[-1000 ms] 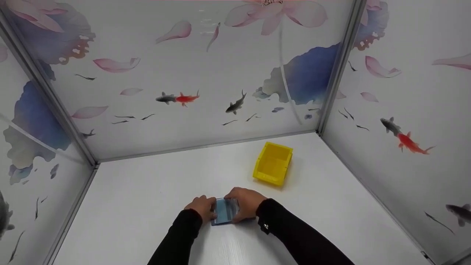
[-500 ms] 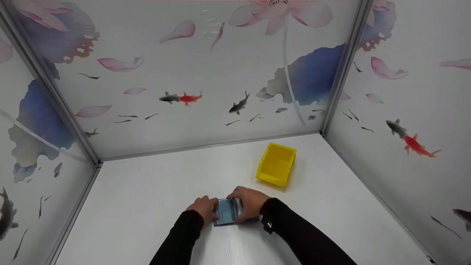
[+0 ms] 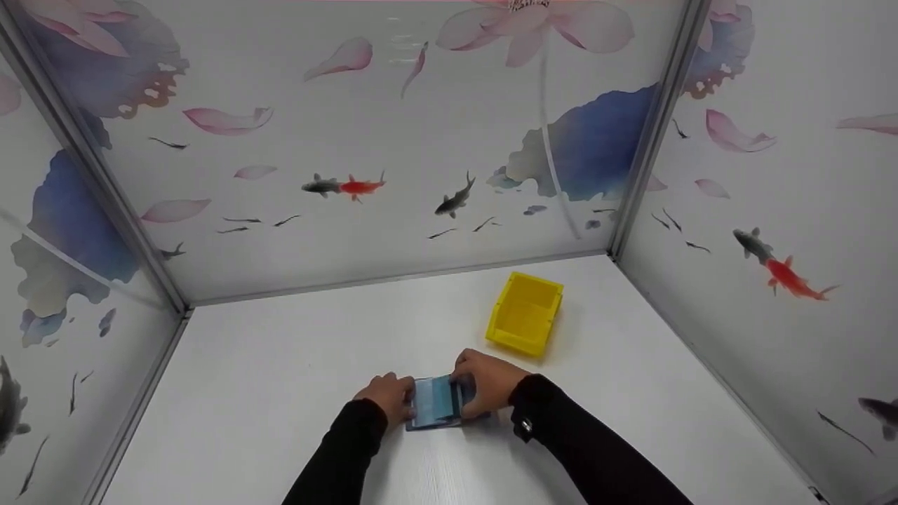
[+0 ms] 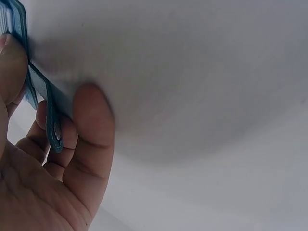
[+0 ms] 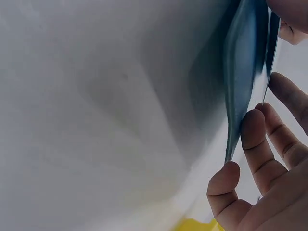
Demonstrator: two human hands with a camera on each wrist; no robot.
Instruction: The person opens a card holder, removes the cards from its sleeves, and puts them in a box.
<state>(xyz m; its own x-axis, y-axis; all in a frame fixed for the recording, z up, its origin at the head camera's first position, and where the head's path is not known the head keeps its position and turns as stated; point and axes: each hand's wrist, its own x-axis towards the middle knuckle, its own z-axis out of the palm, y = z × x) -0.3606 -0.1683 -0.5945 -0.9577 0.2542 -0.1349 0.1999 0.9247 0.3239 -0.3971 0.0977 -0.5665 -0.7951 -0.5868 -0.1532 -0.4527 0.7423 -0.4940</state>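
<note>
A blue card holder [image 3: 435, 401] lies opened on the white table between my hands, its pale sleeves showing. My left hand [image 3: 384, 394] grips its left side; in the left wrist view the thumb [image 4: 12, 67] presses on the stacked sleeves, and a strap with a metal snap [image 4: 56, 130] hangs between the fingers. My right hand [image 3: 487, 382] pinches the dark edge of a lifted sleeve at the right side. In the right wrist view, the blue cover [image 5: 238, 72] stands tilted off the table, with my fingertips at its lower edge and thin leaves.
A yellow plastic bin [image 3: 525, 314] stands beyond my right hand. White panels printed with fish and lotus enclose the table [image 3: 280, 379] at the back and both sides.
My right hand has shifted right and slightly up, drawing a sleeve's edge rightward. The pale blue sleeves now spread wider. My left hand keeps its grip on the left side.
</note>
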